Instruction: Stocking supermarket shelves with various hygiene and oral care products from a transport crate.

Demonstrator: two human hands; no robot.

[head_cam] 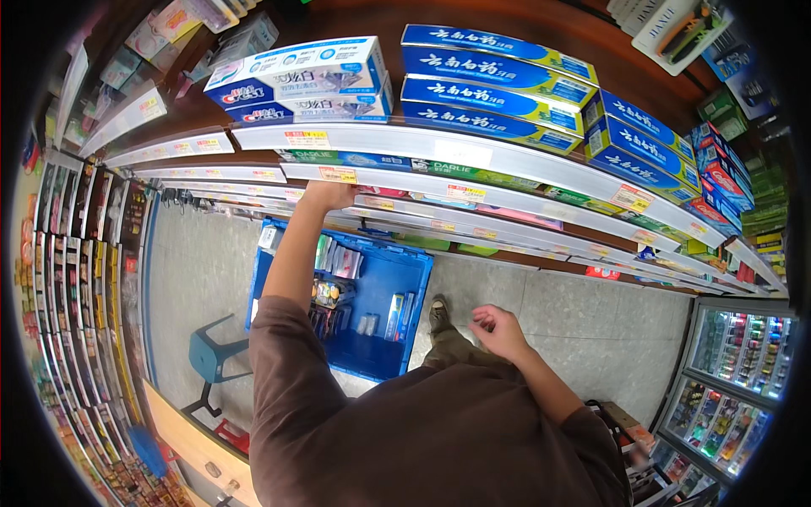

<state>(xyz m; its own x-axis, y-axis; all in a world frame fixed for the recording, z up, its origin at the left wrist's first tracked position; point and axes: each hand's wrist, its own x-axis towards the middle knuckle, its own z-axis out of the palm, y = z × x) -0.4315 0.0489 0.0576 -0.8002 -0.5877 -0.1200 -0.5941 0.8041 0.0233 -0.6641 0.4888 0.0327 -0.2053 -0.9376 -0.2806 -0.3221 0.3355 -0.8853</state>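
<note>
My left hand [328, 195] reaches in under the price rail of a middle shelf [393, 182], its fingers hidden behind the rail, so what they touch cannot be seen. Close above that hand lie Darlie toothpaste boxes [374, 161]. My right hand [502, 329] hangs over the floor beside my leg, loosely curled, with nothing visible in it. Below my left forearm stands a blue plastic crate [386, 253]. Inside it are upright packets [339, 258], small jars or cans [329, 293] and a blue-and-yellow box [395, 315].
On the upper shelf are stacked white-and-blue toothpaste boxes [304, 82], blue-and-yellow toothpaste boxes [494, 92] and red-and-blue boxes [722, 171]. A teal plastic stool [212, 355] stands left of the crate, near a wooden tabletop [196, 437]. Glass-door coolers [728, 380] line the right.
</note>
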